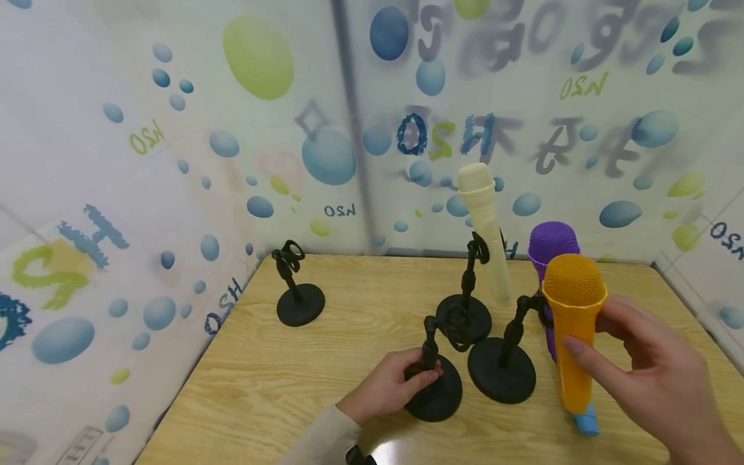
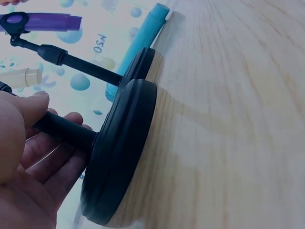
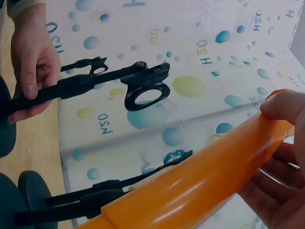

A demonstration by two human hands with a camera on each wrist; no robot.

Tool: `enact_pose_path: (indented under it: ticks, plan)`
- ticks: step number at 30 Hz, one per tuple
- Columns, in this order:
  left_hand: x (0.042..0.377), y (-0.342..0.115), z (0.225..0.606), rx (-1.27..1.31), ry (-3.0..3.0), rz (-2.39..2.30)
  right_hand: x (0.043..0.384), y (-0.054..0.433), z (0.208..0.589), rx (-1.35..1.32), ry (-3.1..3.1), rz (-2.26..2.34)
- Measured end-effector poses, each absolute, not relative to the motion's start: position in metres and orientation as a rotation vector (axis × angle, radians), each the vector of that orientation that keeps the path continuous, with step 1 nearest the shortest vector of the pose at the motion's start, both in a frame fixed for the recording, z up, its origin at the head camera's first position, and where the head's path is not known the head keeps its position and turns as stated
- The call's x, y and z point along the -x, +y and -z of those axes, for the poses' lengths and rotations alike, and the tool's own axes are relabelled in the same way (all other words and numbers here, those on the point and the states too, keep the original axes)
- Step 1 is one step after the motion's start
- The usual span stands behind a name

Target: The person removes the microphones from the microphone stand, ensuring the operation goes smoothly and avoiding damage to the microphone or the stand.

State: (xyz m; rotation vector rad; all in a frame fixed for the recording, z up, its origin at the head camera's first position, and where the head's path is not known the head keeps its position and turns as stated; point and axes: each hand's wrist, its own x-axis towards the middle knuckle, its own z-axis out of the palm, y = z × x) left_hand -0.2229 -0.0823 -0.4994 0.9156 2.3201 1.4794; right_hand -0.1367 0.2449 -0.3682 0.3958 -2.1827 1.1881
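Observation:
My left hand (image 1: 392,384) grips the post of a black microphone stand (image 1: 438,400) just above its round base, which is at the table surface in the left wrist view. The stand's ring clip (image 3: 147,98) holds nothing. An orange microphone (image 1: 572,342) is pinched between thumb and fingers of my right hand (image 1: 657,374), tilted, head up, to the right of the stands. Behind it a purple microphone (image 1: 552,242) sits in another stand (image 1: 502,378), partly hidden. A cream microphone (image 1: 494,239) leans in the clip of a stand (image 1: 476,323) farther back.
A blue microphone (image 1: 587,421) lies on the table, mostly hidden behind the orange one; its handle (image 2: 143,43) shows in the left wrist view. Another stand (image 1: 301,305) with an unfilled clip is at the back left. Patterned white sheets (image 1: 325,219) border the wooden table (image 1: 261,381).

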Motion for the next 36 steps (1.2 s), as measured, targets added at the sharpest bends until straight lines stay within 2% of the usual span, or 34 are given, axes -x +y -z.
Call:
enact_pose_path:
  ticks: [9, 25, 36]
  plan:
    - [0.222, -0.082, 0.499, -0.902, 2.332, -1.464, 0.134, 0.262, 0.376, -0.297, -2.178, -1.163]
    - [0.222, -0.082, 0.497, -0.887, 2.318, -1.461, 0.155, 0.292, 0.407, 0.038, -2.237, -1.17]
    - [0.223, -0.082, 0.498, -0.886, 2.312, -1.467, 0.17, 0.311, 0.417, 0.235, -2.543, -1.05]
